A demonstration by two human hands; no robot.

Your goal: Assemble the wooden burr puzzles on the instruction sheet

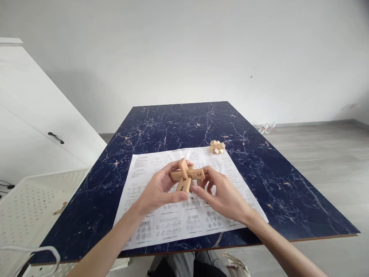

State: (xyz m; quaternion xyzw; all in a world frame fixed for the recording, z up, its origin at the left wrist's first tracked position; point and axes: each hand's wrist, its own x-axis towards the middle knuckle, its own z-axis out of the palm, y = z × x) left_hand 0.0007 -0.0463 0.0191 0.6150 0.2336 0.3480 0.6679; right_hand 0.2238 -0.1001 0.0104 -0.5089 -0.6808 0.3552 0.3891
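A pale wall [184, 50] stands behind a dark blue table [178, 123] with white, marble-like veins. A white cabinet [34, 104] is at the left, and below it, beside the table, sits a white perforated bin [43, 188]. A large printed sheet [167, 215], covered in small diagrams, lies flat on the near part of the tabletop.

Above the sheet are 2 bare hands. The left hand [160, 186] grips a wooden puzzle [186, 176]: its thumb lies along the near lower end, its fingers curve behind the far side, and the crossed bars sit between them. The right hand [220, 190] is at the opposite side, fingers bent; its index fingertip meets the outer end of the bar marked 2, and its thumb is just below that bar, close to the puzzle's lower right. I cannot tell whether the right thumb and fingers are pinching a piece.

Past the right hand, a smaller wooden puzzle [217, 147] of interlocked pieces rests at the sheet's far right corner, well apart from the fingers.
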